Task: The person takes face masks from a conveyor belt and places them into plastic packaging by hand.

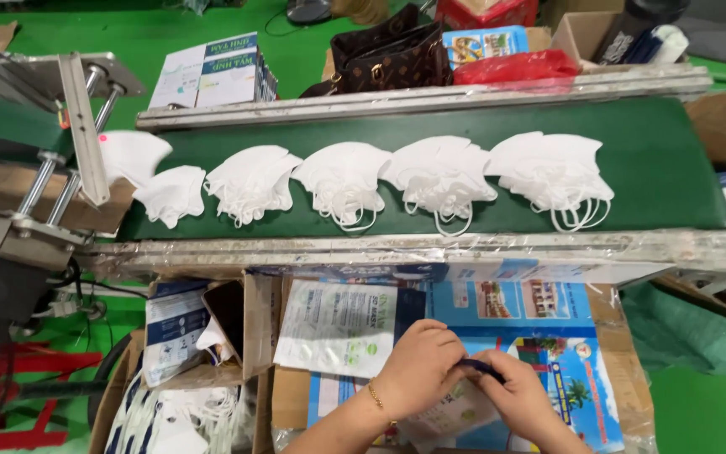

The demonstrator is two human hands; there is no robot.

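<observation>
Both hands, left and right, pinch a pouch flat over the carton; masks line the belt.

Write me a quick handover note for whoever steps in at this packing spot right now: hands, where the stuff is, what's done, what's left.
Left hand and right hand: both pinch the top edge of one printed pouch, low over the blue cartons.
Masks: six stacks of white masks lie in a row on the green belt, untouched.
Empty pouches sit left of the hands; loose masks fill the cardboard box at lower left.
Done: one pouch in hand; whether it is filled cannot be told.
Left: the stacks on the belt remain unpacked.
</observation>
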